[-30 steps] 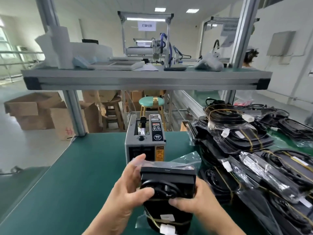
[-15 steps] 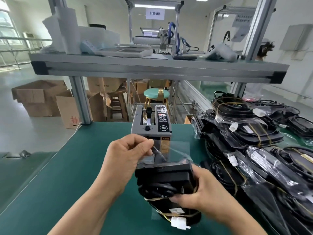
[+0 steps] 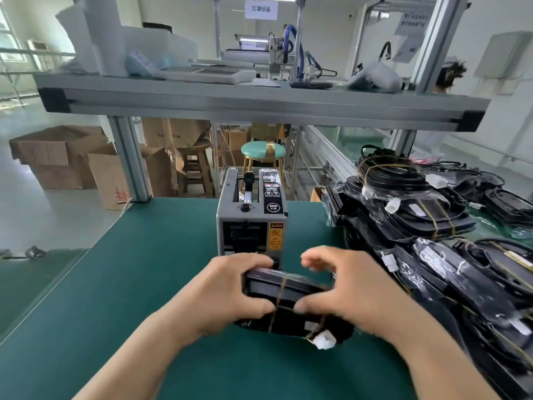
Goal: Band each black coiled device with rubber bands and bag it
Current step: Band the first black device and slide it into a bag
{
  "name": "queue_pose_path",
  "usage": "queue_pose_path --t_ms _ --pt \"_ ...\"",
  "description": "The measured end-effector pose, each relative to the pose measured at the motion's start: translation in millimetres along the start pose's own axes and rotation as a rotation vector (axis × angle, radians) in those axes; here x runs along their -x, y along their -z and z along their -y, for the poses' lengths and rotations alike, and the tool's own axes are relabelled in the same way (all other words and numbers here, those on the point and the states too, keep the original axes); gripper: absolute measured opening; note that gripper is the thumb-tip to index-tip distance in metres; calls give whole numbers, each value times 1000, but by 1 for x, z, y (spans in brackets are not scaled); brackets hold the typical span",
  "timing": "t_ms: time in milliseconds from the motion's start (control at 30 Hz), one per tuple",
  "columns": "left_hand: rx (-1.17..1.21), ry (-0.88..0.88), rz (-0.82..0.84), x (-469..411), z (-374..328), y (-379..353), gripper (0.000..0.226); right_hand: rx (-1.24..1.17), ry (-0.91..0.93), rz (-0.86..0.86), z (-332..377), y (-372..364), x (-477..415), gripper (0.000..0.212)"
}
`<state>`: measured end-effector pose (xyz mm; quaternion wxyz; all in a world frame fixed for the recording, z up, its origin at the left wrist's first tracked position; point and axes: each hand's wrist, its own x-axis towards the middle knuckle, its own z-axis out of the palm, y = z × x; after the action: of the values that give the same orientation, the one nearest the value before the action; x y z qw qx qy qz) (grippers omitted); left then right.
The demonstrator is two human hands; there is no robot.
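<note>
I hold the device (image 3: 288, 290) low over the tabletop (image 3: 129, 284). My left hand (image 3: 227, 293) has its fingers curled round the left end. My right hand (image 3: 354, 298) has its thumb on the near edge and its fingers arched over the far one. A dispenser (image 3: 251, 217) stands just beyond my fingers, and a pile (image 3: 461, 255) of bagged devices crowds their right. To their left is open tabletop, out to its edge.

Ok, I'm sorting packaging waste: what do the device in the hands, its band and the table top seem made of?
The black device looks like moulded plastic, semi-gloss: its top edge catches light. The band across it looks like tan rubber, thin, matt. The table top seems a green rubbery mat, no glare.
</note>
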<state>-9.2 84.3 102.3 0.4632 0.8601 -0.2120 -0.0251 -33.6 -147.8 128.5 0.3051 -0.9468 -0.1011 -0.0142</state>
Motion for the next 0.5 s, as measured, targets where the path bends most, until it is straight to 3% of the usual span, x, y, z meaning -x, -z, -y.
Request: queue_pose_path --t_ms 100,167,333,367,433,500 --pt "155 132 -77 3 26 6 50 -294 -117 -239 -37 3 20 69" --pt "262 169 -156 1 37 10 50 -457 -207 -305 -54 -9 32 72" --pt "705 277 -180 3 44 0 52 -799 -151 -157 -59 -36 42 110" --pt "785 309 -162 5 44 -5 51 -872 -102 -91 -57 -37 39 109" --pt "924 354 -116 7 43 -18 52 -927 23 35 -45 -39 32 89" --pt "1012 391 -66 9 42 -32 53 -1021 25 37 -35 -43 27 71"
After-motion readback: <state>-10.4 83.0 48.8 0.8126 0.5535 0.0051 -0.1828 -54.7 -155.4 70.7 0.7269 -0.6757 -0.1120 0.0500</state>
